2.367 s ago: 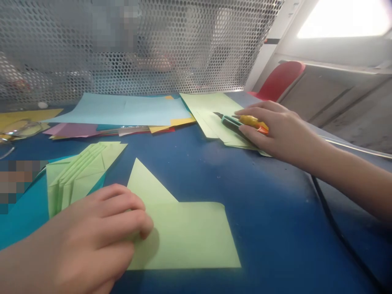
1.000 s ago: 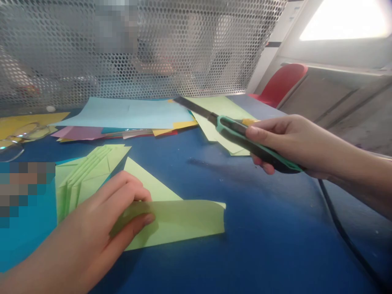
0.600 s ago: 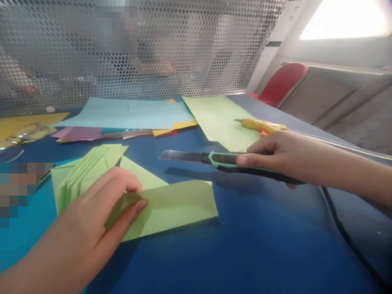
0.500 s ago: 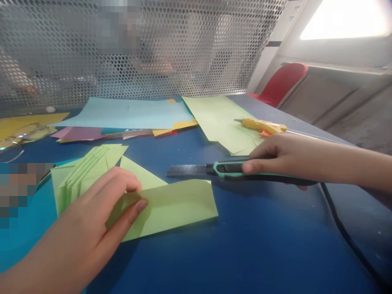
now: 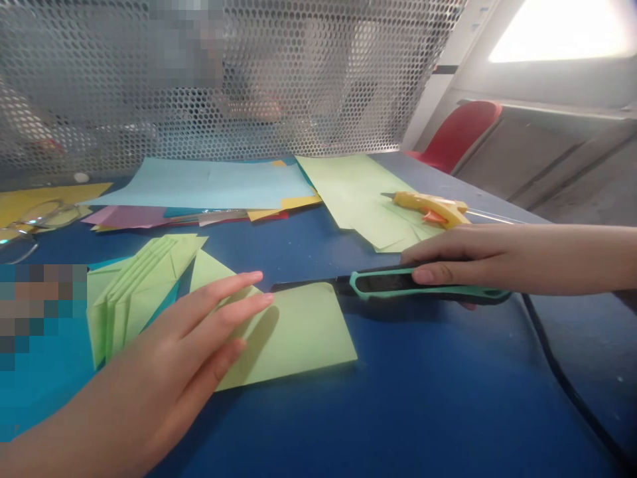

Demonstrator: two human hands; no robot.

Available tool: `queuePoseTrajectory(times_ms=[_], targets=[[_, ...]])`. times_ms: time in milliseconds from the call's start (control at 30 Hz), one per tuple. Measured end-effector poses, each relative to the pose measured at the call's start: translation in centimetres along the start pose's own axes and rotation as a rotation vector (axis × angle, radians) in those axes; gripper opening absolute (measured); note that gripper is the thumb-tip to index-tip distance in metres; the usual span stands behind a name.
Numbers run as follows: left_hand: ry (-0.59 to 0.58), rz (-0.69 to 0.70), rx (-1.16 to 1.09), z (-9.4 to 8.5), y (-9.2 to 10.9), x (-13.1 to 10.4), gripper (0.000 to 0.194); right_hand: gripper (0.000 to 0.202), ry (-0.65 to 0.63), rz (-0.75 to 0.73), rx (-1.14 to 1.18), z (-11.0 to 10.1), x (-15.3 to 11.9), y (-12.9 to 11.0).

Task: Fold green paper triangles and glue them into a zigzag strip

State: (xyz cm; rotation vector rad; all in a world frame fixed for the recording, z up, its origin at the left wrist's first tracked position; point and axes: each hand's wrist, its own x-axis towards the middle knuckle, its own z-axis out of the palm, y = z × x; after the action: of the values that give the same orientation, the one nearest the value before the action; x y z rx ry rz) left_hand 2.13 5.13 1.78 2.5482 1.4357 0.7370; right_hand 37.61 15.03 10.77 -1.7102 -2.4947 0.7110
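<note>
Green paper (image 5: 303, 332), folded flat, lay on the blue table (image 5: 423, 398) under the left hand (image 5: 199, 338). This hand was wide and flat, with the fingers (image 5: 243, 282) stretched out and pressed on the left part of the paper, so it gripped nothing and only held the sheet down. The right hand (image 5: 458, 262) was closed around the handle of a knife (image 5: 398, 285), which had a black and green body. The knife lay almost level, and its blade pointed to the left and ran along the far edge of the paper, where it seemed to enter the fold; the tip of the blade was hidden there.

Just to the left of the left hand was a stack of folded green pieces (image 5: 134, 285), resting partly on a teal sheet (image 5: 44, 372). Behind the right hand a yellow glue gun (image 5: 432, 207) lay on some loose green sheets (image 5: 358, 192). Further back a light blue sheet (image 5: 209, 182) covered a pile of purple, yellow and red sheets. A pair of glasses (image 5: 30, 222) was at the far left edge. A black cable (image 5: 562, 378) ran over the table on the right side. A metal screen with small holes (image 5: 249, 73) stood behind the table, and a red chair (image 5: 462, 129) was beyond its right end.
</note>
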Motion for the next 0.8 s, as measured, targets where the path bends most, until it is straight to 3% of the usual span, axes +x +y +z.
queuePoseTrajectory(times_ms=[67,233,467,800], targets=[[-0.017,-0.045,-0.018,-0.03,0.3,-0.18,0.037,0.072,-0.101,0.034,-0.069,-0.19,0.04,-0.01],[-0.027,-0.088,-0.055,-0.07,-0.11,-0.56,0.055,0.078,-0.068,0.067,-0.127,-0.34,0.07,0.1],[0.013,0.017,-0.015,-0.25,-0.38,-0.24,0.043,0.103,-0.077,0.008,-0.12,-0.26,-0.02,0.68],[-0.016,0.088,0.012,-0.62,-0.51,-0.33,0.042,0.07,-0.133,-0.006,-0.076,-0.15,0.05,0.61]])
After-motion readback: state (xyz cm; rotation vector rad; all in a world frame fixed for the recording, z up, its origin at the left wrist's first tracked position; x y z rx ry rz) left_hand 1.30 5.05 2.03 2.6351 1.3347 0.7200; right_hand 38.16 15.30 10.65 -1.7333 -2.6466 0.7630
